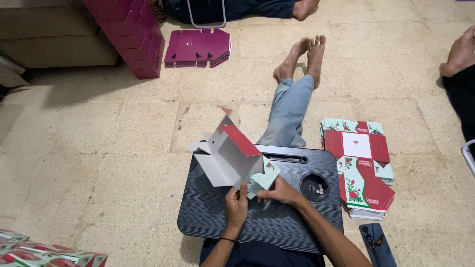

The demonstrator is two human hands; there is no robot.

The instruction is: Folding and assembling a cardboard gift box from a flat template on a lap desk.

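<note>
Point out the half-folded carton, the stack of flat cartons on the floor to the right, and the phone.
half-folded carton [225, 165]: head view, on its grey inner panel.
stack of flat cartons [357, 146]: head view, on the top sheet's white centre panel.
phone [377, 244]: head view, on the middle of its dark back.

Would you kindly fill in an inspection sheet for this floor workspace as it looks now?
Surface: black lap tray over the lap, on a tiled floor.
Job's things: half-folded carton blank, grey inside, red and mint outside.
Clutter: stack of flat blanks; phone; small bits in the tray's cup recess.
Grips: left hand and right hand both pinch the blank.
Cables: nothing seen.
Surroundings: magenta cartons; other people's bare feet.
</note>
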